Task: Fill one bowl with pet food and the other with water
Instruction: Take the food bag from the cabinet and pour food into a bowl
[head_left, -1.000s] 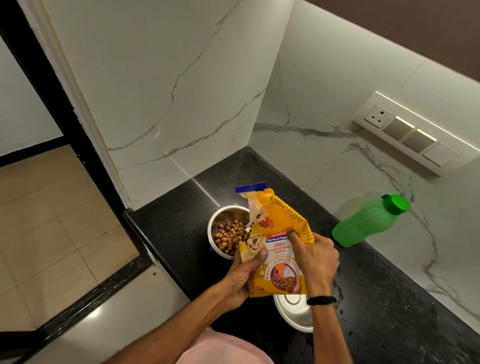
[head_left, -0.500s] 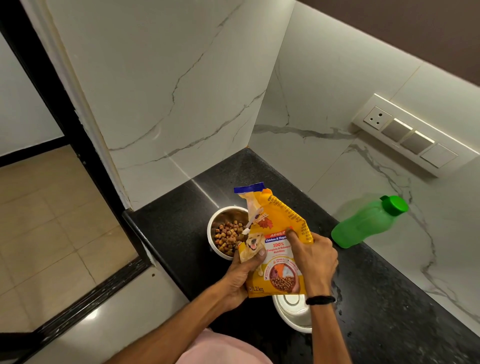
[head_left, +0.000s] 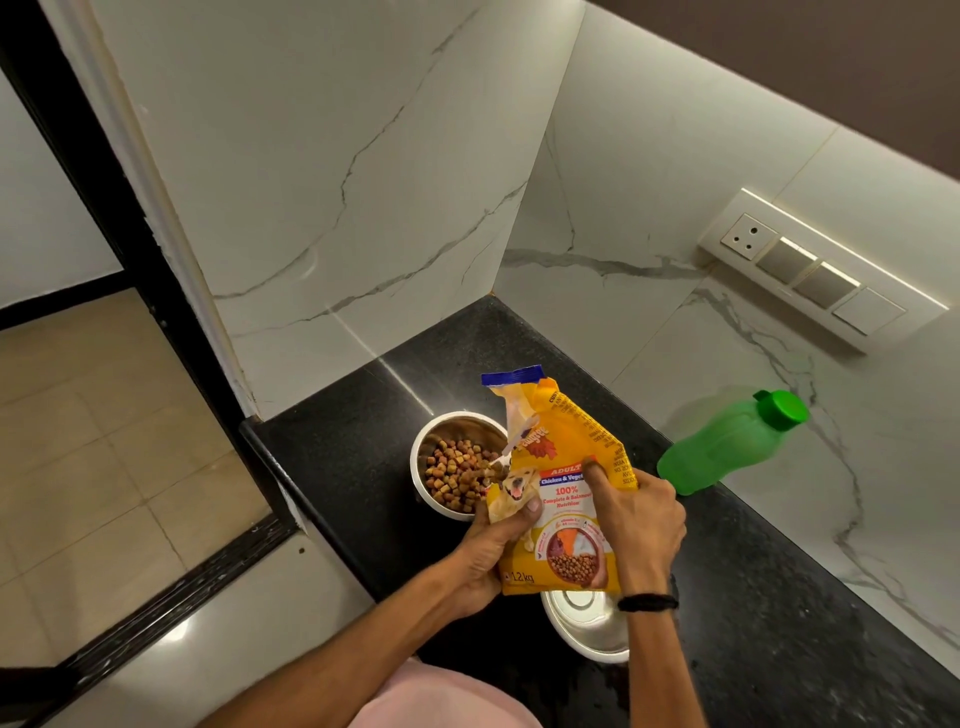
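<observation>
We held the pet food bag (head_left: 563, 462) above the counter (head_left: 779, 597), leaning toward the kibble-filled bowl (head_left: 457, 427), left hand (head_left: 488, 553) curled round its lower edge, right hand (head_left: 641, 519) fingers (head_left: 593, 472) gripping its middle, second bowl (head_left: 587, 634) beneath it

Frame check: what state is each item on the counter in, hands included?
Pet food bag: torn open, held in both hands.
Far bowl: holds kibble.
Near bowl: no food visible, partly hidden.
Green bottle: cap on.
Left hand: grips bag.
Right hand: grips bag.
</observation>
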